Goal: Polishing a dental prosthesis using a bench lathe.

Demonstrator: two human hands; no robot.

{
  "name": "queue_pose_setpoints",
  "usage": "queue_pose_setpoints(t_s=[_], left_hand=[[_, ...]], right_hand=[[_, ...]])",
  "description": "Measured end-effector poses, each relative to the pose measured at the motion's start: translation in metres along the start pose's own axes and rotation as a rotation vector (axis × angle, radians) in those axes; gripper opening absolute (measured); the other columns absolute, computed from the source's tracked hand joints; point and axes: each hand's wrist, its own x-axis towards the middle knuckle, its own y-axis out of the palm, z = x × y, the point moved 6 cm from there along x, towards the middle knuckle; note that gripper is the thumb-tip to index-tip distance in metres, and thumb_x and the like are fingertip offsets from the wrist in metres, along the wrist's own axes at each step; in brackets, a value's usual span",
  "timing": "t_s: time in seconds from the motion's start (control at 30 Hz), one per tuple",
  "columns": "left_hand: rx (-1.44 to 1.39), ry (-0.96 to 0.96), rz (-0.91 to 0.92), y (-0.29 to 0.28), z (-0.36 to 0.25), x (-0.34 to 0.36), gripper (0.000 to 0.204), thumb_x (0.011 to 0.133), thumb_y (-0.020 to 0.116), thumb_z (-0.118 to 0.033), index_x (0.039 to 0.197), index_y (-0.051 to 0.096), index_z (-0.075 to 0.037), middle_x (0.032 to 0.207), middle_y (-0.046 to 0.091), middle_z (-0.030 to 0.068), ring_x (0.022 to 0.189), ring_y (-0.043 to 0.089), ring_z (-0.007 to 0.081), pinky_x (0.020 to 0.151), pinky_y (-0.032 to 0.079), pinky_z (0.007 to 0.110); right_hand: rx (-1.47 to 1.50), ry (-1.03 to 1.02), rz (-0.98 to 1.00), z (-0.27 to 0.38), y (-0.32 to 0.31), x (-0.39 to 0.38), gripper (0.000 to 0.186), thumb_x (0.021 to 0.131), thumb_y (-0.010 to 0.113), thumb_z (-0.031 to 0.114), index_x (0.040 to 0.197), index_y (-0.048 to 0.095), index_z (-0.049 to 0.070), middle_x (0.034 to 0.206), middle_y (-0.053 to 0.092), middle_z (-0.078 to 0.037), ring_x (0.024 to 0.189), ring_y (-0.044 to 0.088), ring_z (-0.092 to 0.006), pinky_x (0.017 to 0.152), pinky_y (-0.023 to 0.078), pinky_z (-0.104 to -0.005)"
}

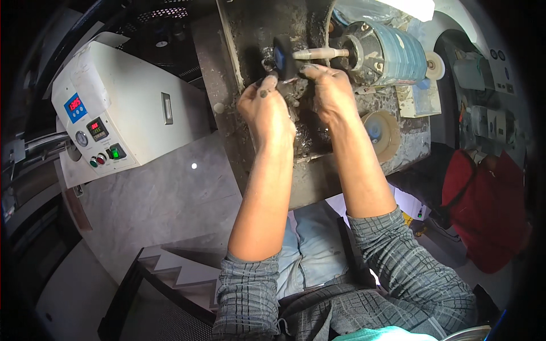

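Note:
My left hand and my right hand are side by side over a dirty, wet bench trough. Both have their fingers curled in, close to a dark wheel with a blue centre. Something small and dark seems to lie between the fingertips, but it is too muddy to make out. Just beyond my right fingers, a tapered metal spindle points left toward the wheel. It comes out of a blue-green electric motor on the bench's right side.
On the left is a white machine cabinet with a lit display, a gauge and buttons. A tan round dish or wheel with a blue middle sits beside my right forearm. Red cloth hangs at the right, and my jeans show below the bench.

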Motion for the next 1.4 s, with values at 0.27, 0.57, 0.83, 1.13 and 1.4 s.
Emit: queue_pose_setpoints(t_s=[0.27, 0.57, 0.83, 1.13, 1.4], left_hand=[[0.003, -0.062, 0.025, 0.004, 0.003, -0.005, 0.017, 0.081, 0.066, -0.007, 0.091, 0.057, 0.004, 0.084, 0.058, 0.0086, 0.073, 0.055, 0.0156, 0.07, 0.046, 0.03], [0.088, 0.079, 0.051, 0.005, -0.006, -0.006, 0.004, 0.084, 0.058, 0.003, 0.084, 0.063, 0.004, 0.081, 0.064, 0.0119, 0.063, 0.061, 0.0164, 0.059, 0.049, 0.026], [0.167, 0.348, 0.257, 0.004, -0.014, -0.023, 0.013, 0.09, 0.049, 0.014, 0.095, 0.054, 0.003, 0.088, 0.065, 0.0105, 0.077, 0.062, 0.0111, 0.068, 0.049, 0.024], [0.357, 0.498, 0.296, 0.0, -0.023, -0.024, 0.023, 0.088, 0.049, 0.018, 0.108, 0.055, 0.007, 0.098, 0.067, 0.0126, 0.086, 0.064, 0.0113, 0.077, 0.047, 0.021], [0.313, 0.138, 0.177, 0.0, -0.009, -0.001, 0.011, 0.086, 0.056, 0.009, 0.096, 0.061, 0.009, 0.088, 0.067, 0.0104, 0.077, 0.06, 0.0096, 0.07, 0.043, 0.019]], right_hand=[[-0.044, -0.033, -0.012, 0.003, -0.004, 0.008, 0.011, 0.083, 0.067, 0.001, 0.088, 0.071, -0.008, 0.081, 0.071, -0.012, 0.068, 0.066, -0.0172, 0.065, 0.053, -0.0285], [0.003, 0.056, -0.022, 0.003, -0.005, 0.004, 0.019, 0.083, 0.067, 0.002, 0.099, 0.071, -0.008, 0.088, 0.072, -0.013, 0.072, 0.065, -0.0152, 0.071, 0.051, -0.027], [-0.171, -0.083, 0.111, 0.01, -0.005, -0.02, 0.022, 0.085, 0.064, -0.004, 0.104, 0.074, -0.002, 0.095, 0.073, -0.006, 0.081, 0.061, -0.0106, 0.076, 0.049, -0.0242], [-0.092, -0.193, 0.12, 0.004, -0.009, -0.021, 0.023, 0.083, 0.064, -0.005, 0.104, 0.074, -0.003, 0.094, 0.073, -0.006, 0.081, 0.063, -0.0092, 0.075, 0.05, -0.0229], [0.074, -0.043, 0.115, 0.005, -0.007, 0.001, 0.023, 0.08, 0.066, -0.005, 0.102, 0.072, -0.005, 0.094, 0.073, -0.01, 0.078, 0.066, -0.0121, 0.074, 0.051, -0.0233]])
